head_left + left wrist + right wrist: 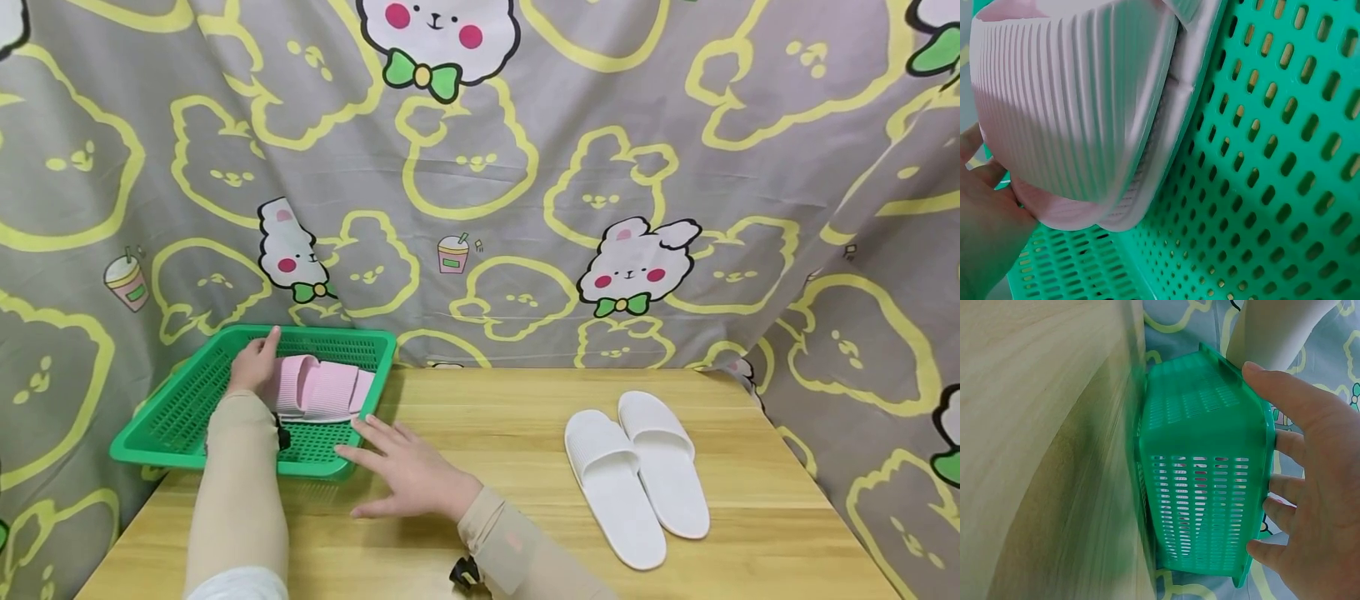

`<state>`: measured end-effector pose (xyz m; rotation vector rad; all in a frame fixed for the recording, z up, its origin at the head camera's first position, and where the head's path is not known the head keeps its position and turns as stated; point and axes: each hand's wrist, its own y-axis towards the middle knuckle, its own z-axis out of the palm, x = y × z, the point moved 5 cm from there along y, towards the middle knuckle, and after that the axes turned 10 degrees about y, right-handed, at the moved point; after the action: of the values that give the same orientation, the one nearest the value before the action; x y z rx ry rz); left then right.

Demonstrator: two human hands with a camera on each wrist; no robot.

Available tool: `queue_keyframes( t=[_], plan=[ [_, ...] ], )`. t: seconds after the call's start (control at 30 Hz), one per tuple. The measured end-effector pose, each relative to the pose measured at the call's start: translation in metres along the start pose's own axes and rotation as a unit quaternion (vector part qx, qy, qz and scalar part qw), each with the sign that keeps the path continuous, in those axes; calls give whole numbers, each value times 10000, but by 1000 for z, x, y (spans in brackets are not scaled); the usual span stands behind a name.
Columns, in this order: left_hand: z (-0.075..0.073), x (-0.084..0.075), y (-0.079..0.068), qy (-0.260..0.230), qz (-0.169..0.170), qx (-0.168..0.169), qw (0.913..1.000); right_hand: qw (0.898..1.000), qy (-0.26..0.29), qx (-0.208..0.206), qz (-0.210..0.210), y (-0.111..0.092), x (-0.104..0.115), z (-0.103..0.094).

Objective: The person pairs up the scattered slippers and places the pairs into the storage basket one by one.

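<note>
Pink slippers with ribbed straps lie in a green plastic basket. My left hand is inside the basket at their left end, thumb extended. In the left wrist view, that hand rests against the end of a pink slipper; part of the hand is out of frame. My right hand is spread at the basket's near right corner. From the right wrist, its fingers appear straight, at the rim of the basket.
A pair of white slippers lies side by side on the right of the wooden table. The basket stands on the table's left part, near a grey curtain with yellow cartoon outlines that surrounds the table.
</note>
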<state>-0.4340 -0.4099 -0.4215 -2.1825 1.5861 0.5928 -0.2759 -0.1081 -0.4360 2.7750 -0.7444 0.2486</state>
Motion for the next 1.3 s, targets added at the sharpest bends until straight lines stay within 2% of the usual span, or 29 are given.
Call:
queue_keyframes(
  t=[0.17,0.5,0.77,1.0,1.23,1.3],
  plan=[
    [0,3,1,-18,-70,43,10000,10000,-19,-14,-23,0,1,0],
    [2,7,5,-30,0,46,10000,10000,-39,-14,-69,0,1,1],
    [0,4,3,-32,-6,0,10000,10000,-35,-8,-48,0,2,-1],
    [-5,4,3,-224,103,-400,9989,10000,-43,0,-39,0,2,-1],
    [-7,5,5,-202,131,-494,9985,10000,-15,30,-23,0,2,-1],
    [-8,4,7,-191,157,-607,9978,10000,-9,19,-23,0,2,-1]
  ],
)
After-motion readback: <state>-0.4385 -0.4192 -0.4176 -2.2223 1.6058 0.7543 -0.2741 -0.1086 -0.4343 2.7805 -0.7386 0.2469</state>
